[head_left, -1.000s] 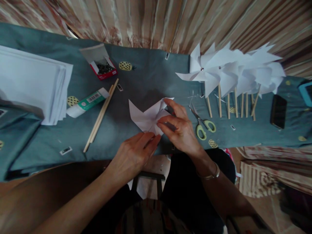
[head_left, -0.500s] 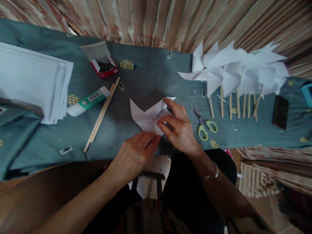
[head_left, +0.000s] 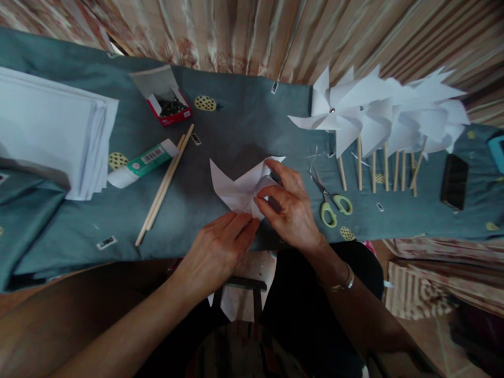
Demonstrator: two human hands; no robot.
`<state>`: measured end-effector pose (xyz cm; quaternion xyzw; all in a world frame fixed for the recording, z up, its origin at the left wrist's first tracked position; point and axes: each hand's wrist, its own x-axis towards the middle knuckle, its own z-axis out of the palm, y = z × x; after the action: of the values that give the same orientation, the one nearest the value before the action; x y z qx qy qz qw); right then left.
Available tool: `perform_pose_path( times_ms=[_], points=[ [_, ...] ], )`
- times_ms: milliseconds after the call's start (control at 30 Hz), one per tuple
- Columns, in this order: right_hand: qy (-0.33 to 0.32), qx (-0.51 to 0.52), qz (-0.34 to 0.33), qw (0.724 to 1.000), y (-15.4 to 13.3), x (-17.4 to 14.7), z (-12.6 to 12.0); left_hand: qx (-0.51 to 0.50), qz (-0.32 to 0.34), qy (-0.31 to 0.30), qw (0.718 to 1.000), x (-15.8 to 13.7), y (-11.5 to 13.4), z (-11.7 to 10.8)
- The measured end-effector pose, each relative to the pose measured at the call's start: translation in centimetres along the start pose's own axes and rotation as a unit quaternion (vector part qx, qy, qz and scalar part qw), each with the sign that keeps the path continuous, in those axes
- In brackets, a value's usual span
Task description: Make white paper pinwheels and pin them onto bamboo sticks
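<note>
Between my hands is a white paper pinwheel (head_left: 236, 186), its pointed blades spread to the left and the upper right. My left hand (head_left: 220, 244) is closed on its lower edge, thumb and fingers pinching the paper. With thumb and forefinger my right hand (head_left: 289, 207) presses a fold near the centre, while another finger reaches the upper right blade. My fingers hide part of the centre. Just right of my right hand lie scissors (head_left: 328, 202) with green handles. Two wooden sticks (head_left: 163, 189) rest to the left of the pinwheel.
Finished-looking pinwheels (head_left: 362, 110) on sticks overlap at the back right, with a dark phone (head_left: 454, 181) beyond. On the left are a red box (head_left: 175, 113) of small metal pins, a green and white glue stick box (head_left: 144, 163) and stacked white paper (head_left: 47, 126).
Almost nothing differs. Both hands keep their hold on the paper pinwheel, and the view has shifted very slightly.
</note>
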<state>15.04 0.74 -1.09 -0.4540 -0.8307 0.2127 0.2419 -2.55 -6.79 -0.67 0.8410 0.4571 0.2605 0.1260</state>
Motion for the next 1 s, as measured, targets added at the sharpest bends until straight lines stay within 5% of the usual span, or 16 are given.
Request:
perform_pose_path(
  times_ms=[1000],
  points=[
    [0.000,-0.013,-0.030,0.999,-0.09,-0.42,-0.14,0.017,0.000,-0.020,1.000,0.06,0.28,-0.03]
  ],
)
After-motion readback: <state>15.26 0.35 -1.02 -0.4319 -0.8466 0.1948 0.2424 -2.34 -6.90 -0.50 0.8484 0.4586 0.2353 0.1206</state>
